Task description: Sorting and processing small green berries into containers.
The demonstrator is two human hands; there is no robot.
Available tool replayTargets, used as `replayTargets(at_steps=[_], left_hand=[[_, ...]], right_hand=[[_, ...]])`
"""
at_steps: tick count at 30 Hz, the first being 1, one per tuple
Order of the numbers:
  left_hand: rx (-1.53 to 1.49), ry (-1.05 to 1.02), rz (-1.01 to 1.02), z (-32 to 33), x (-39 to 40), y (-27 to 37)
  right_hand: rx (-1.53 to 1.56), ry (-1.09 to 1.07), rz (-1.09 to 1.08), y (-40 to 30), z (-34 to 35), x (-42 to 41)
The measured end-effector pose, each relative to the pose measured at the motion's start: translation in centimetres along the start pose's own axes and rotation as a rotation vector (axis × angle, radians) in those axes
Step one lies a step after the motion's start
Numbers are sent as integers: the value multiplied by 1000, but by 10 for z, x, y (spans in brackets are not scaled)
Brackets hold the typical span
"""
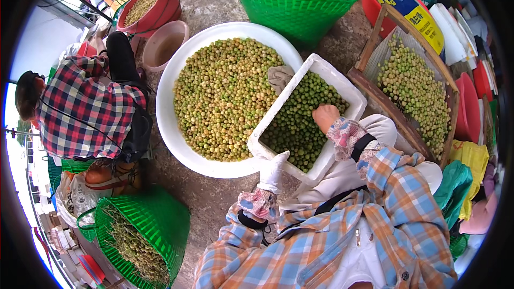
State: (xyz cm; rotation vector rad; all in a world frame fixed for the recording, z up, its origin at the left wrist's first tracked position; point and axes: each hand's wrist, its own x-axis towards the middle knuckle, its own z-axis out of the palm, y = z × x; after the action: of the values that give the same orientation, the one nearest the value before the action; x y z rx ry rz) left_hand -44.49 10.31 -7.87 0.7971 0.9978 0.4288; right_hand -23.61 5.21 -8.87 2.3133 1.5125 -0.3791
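Observation:
A white foam box (263, 150) is tilted at my lap, its far-left edge over the rim of a wide white basin (166, 128). Dark green round fruits (297, 112) fill much of the box. My left hand (272, 172), in a white glove, grips the box's near-left wall with the thumb at the rim. Inside the box, my bare right hand (326, 116) rests on the fruits with its fingers curled down; the fingertips are hidden. Yellowish-green round fruits (225, 96) are heaped in the basin. A crumpled grey-brown cloth (280, 78) lies between basin and box.
Green woven baskets of fruit and stems stand at the far side (293, 16) and lower left (160, 216). To the right leans a wood-framed mesh screen (401, 102) bearing fruits. A seated person (92, 104) is at left, near a pink basin (166, 44) and red tub (156, 14).

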Motion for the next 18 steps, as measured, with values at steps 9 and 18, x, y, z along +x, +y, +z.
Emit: replayTargets(at_steps=[9,18], left_hand=[[-37,-1,-76,-4,-1,12],[-64,-26,-30,0,6,5]], right_hand=[[977,-345,205,25,-49,-10],[1834,-433,92,57,-60,-25]])
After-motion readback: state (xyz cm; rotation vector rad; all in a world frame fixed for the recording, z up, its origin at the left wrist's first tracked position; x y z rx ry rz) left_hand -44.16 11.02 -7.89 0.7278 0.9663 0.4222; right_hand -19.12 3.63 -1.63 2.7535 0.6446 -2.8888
